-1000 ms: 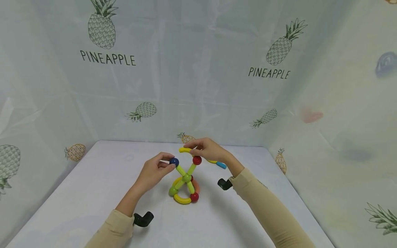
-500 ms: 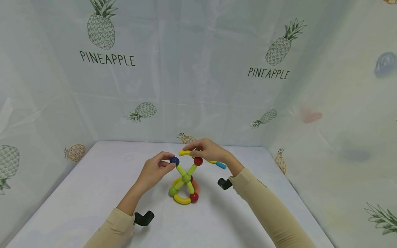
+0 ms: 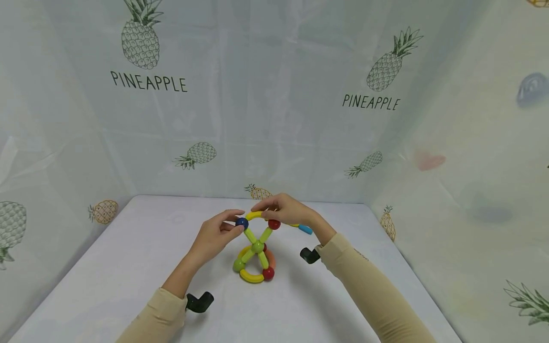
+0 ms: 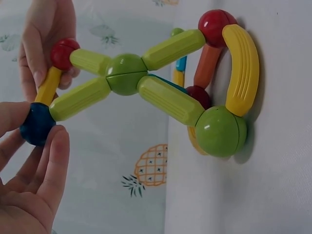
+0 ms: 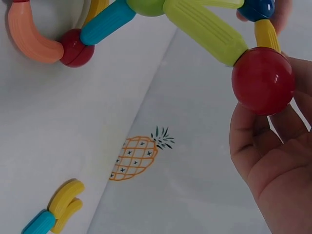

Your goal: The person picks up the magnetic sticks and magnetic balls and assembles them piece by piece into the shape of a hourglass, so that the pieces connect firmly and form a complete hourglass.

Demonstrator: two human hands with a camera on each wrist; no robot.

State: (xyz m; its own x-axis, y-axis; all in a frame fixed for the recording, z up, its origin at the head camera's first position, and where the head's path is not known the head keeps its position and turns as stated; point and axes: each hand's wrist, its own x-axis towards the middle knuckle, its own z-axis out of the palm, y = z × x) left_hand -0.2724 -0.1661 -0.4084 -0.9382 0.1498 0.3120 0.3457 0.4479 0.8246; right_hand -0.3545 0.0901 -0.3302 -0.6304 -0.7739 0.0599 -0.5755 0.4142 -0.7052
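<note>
A toy frame of balls and magnetic sticks stands on the table; a green ball (image 3: 258, 246) joins its lime sticks (image 4: 175, 48) in a cross. My left hand (image 3: 216, 236) holds the blue ball (image 4: 38, 124) at the upper left between thumb and fingers. The right hand (image 3: 289, 209) pinches a yellow curved stick (image 3: 254, 215) near the red ball (image 5: 263, 81) at the upper right, fingers close around that ball. This stick spans from red to blue ball and meets the blue one. Its right part is hidden by fingers in the head view.
Behind the right hand lie loose yellow curved sticks (image 5: 66, 200) and a blue stick (image 3: 305, 229). The frame's base has another yellow curved stick (image 4: 242, 70) and an orange one (image 5: 31, 39). A pineapple-print sheet (image 3: 274, 119) hangs behind the table.
The yellow curved stick's left end has come down from above, now meeting the blue ball. The right hand lowered slightly with it; the left hand stays nearly still on the blue ball.
</note>
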